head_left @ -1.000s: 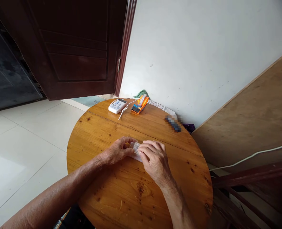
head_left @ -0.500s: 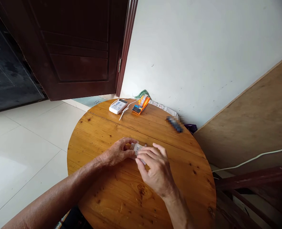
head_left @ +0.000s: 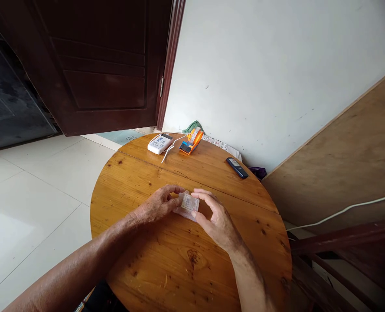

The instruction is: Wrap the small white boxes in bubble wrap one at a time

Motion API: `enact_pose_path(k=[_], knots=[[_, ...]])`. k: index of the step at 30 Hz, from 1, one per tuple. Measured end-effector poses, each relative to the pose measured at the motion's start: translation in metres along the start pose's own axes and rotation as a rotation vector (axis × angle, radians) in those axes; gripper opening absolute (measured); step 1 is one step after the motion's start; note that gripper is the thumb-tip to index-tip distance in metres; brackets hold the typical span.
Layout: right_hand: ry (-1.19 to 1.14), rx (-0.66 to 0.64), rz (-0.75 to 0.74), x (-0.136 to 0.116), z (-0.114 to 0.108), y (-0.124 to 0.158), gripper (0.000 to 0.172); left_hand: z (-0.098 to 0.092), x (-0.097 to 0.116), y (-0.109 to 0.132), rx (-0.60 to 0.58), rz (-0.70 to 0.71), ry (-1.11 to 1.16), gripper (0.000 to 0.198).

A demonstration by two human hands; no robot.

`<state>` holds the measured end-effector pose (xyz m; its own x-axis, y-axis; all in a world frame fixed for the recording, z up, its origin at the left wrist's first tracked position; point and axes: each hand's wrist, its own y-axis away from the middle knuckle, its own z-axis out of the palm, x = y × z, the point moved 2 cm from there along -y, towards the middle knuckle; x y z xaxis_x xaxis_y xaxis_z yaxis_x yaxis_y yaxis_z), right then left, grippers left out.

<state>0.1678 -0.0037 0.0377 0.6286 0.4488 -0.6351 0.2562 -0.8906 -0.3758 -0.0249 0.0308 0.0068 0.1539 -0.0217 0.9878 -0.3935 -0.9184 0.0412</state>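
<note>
A small clear plastic packet (head_left: pixel 188 203) with a pale printed label lies low over the middle of a round wooden table (head_left: pixel 166 268). My left hand (head_left: pixel 158 203) pinches its left end with curled fingers. My right hand (head_left: pixel 216 216) holds its right end between thumb and fingers, palm turned partly up. The two hands almost meet over the packet.
At the table's far edge lie a white boxy device (head_left: pixel 160 143) with a white cord, an orange and blue gadget (head_left: pixel 190 143), and a dark remote (head_left: pixel 236 167). A brown door stands behind, a white wall to the right, a leaning wooden board at right.
My right hand has turned from lying knuckles-up over the packet to gripping its right end, so the label now shows. The left hand has stayed in place.
</note>
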Motion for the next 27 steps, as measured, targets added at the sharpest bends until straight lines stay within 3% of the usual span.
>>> enact_pose_path(k=[3,4,12,17,23,27], knots=[[0.011,0.09,-0.02,-0.001,0.009,-0.003,0.011,0.002,-0.003,-0.002,0.002,0.018,0.013,0.042],[0.011,0.124,-0.025,-0.001,0.012,-0.004,0.01,0.002,-0.003,-0.003,0.0,0.018,0.013,0.042],[-0.086,0.234,0.06,-0.002,-0.001,-0.008,0.018,0.003,-0.007,-0.006,0.037,0.023,-0.022,0.042],[-0.08,0.217,0.088,-0.004,-0.014,-0.017,0.023,0.003,-0.006,-0.006,0.073,0.034,0.011,0.042],[-0.02,0.157,0.232,0.029,-0.019,-0.025,0.033,0.0,-0.002,-0.005,0.057,0.005,-0.012,0.043],[0.117,0.101,0.302,0.051,-0.007,-0.036,0.042,0.0,-0.001,-0.005,0.047,0.0,-0.014,0.044]])
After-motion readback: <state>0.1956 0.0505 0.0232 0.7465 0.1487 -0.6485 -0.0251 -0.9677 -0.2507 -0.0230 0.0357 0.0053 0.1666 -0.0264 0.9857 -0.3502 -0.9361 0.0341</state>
